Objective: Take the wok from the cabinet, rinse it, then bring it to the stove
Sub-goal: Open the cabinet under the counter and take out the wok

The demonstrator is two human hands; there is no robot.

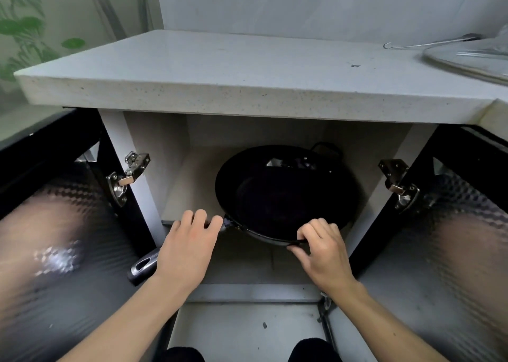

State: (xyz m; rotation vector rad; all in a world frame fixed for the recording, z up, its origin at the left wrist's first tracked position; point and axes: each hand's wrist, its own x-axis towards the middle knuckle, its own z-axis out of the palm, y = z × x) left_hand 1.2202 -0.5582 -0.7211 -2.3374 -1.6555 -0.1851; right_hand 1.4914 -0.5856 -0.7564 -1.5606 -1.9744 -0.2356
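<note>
The round black metal wok [277,194] sat in the middle of the frame on the pale shelf of the open cabinet [176,194], its near rim overhanging the shelf edge.

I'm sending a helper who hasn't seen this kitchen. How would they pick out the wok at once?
Under the white speckled countertop, both black cabinet doors stand open. On the shelf inside sits the wok, a wide, round black pan, rim gripped by the right hand. It is the only large cookware there.
</note>
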